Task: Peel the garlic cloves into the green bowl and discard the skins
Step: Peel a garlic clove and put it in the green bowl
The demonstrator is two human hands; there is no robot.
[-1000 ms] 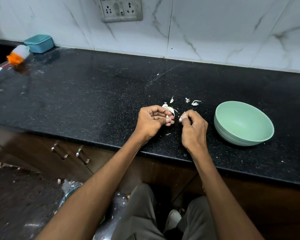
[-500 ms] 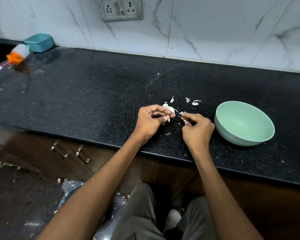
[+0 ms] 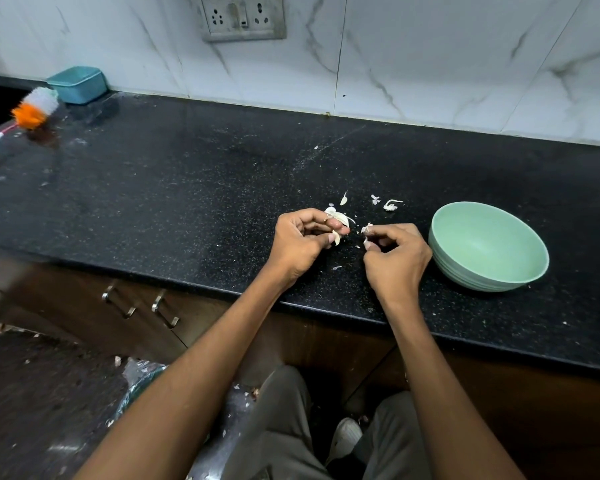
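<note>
— What are your hands doing right now?

— Your left hand (image 3: 302, 242) curls round a pale, smooth garlic clove (image 3: 336, 238), thumb and fingers pinching it, with papery white skin sticking out past the fingertips. Your right hand (image 3: 394, 252) pinches a small torn flake of skin (image 3: 366, 229) between thumb and forefinger. The two hands sit near each other, not touching.

— And the bowl?

— The green bowl (image 3: 520, 271), round, matte and ribbed low on its wall, stands on the counter (image 3: 187, 202) just beside your right hand. The counter is black speckled stone, glossy, with thin curled skin scraps (image 3: 390, 205) lying behind your hands.

— Anything hard to see?

— Most of the clove is hidden by your fingers. At the far left a teal tub (image 3: 78, 84) and an orange-and-white brush (image 3: 35, 109) are blurred, and the brush handle is cut off by the edge.
</note>
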